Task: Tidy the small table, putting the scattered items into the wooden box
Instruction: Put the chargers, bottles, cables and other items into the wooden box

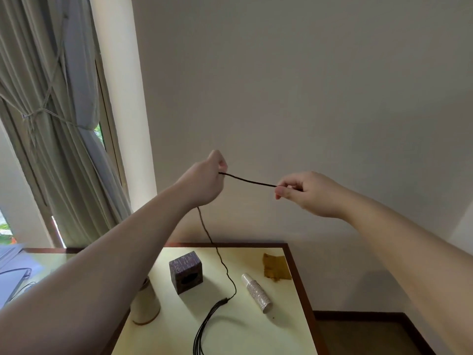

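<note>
High above the small table, both hands stretch a thin black cord between them. My left hand grips one part of it in a closed fist. My right hand pinches the cord's end between thumb and forefinger. From the left fist the cord hangs down to the tabletop, where it ends in a bundle of several black strands. A small dark wooden box with a round hole in its side stands on the table. To the right of the cord lies a stack of paper cups on its side.
A brown crumpled scrap lies at the table's far right corner. A pale cylindrical container stands at the left edge, partly behind my left forearm. A second surface with papers and a curtained window are to the left. The wall is right behind the table.
</note>
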